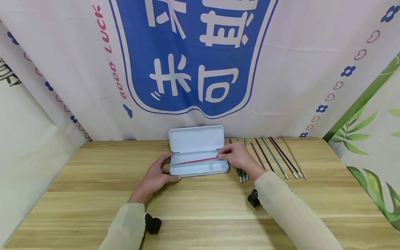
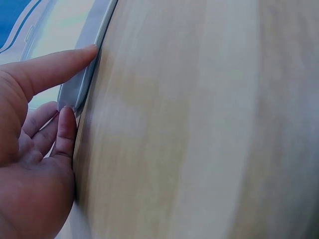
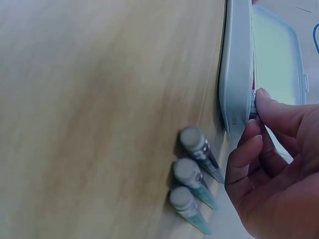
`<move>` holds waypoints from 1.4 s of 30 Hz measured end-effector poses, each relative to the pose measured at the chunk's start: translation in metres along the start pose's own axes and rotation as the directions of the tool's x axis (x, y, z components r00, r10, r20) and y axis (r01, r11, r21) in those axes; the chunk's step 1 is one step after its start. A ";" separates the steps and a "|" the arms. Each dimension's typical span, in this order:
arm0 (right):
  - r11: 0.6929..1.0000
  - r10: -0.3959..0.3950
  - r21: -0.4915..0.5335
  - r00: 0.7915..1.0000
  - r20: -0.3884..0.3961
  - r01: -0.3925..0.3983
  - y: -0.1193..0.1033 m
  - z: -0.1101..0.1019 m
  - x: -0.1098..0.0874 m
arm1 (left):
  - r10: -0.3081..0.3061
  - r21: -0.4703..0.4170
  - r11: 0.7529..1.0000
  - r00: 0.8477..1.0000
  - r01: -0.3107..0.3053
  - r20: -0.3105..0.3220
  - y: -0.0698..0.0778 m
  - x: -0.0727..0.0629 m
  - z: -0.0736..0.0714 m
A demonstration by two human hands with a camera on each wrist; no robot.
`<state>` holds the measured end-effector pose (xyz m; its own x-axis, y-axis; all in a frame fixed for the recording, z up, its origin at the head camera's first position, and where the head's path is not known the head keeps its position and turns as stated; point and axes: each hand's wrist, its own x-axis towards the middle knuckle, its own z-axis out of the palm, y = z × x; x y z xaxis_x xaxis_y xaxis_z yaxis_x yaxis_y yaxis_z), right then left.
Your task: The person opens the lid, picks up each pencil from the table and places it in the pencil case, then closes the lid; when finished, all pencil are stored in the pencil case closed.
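A light blue pencil case [image 1: 193, 174] lies on the table with its lid [image 1: 197, 139] raised at the back. My left hand [image 1: 156, 176] grips the left end of the case, thumb along the front edge and fingers around the side. Between thumb and fingertips, my right hand [image 1: 238, 156] pinches one end of a red pencil [image 1: 195, 161] at the right part of the case. This pencil stretches leftward over the long compartment, tilted slightly. In the right wrist view, the pinching fingertips [image 3: 263, 95] are right at the case's rim, and little of the pencil shows.
Just right of the case, a few pencils [image 1: 245, 175] lie close together, partly under my right hand. Farther right, several more pencils [image 1: 275, 156] lie side by side, eraser ends toward me. A printed cloth [image 1: 281, 86] hangs behind the wooden table [image 1: 200, 211].
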<state>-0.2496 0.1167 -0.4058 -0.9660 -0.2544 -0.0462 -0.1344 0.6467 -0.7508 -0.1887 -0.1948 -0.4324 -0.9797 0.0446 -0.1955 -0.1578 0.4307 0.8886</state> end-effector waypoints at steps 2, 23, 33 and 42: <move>1.000 -0.011 -0.011 1.000 0.001 0.011 0.001 0.000 0.000 | -0.002 0.002 1.000 1.000 0.002 -0.004 0.000 0.000 0.000; 0.977 -0.115 -0.169 0.987 0.115 0.133 0.001 -0.001 0.000 | 0.003 -0.002 1.000 1.000 -0.003 -0.007 -0.001 0.000 0.000; 0.981 -0.119 -0.140 0.986 0.117 0.135 0.004 -0.001 -0.001 | -0.002 0.003 1.000 1.000 0.002 -0.009 0.001 -0.002 0.001; 0.984 -0.126 -0.114 0.984 0.124 0.140 0.003 -0.005 -0.003 | 0.008 -0.001 1.000 1.000 -0.008 -0.007 0.002 -0.003 0.002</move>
<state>-0.2482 0.1229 -0.4052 -0.9063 -0.4214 -0.0327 -0.2930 0.6822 -0.6699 -0.1859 -0.1926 -0.4307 -0.9817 0.0422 -0.1855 -0.1499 0.4290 0.8908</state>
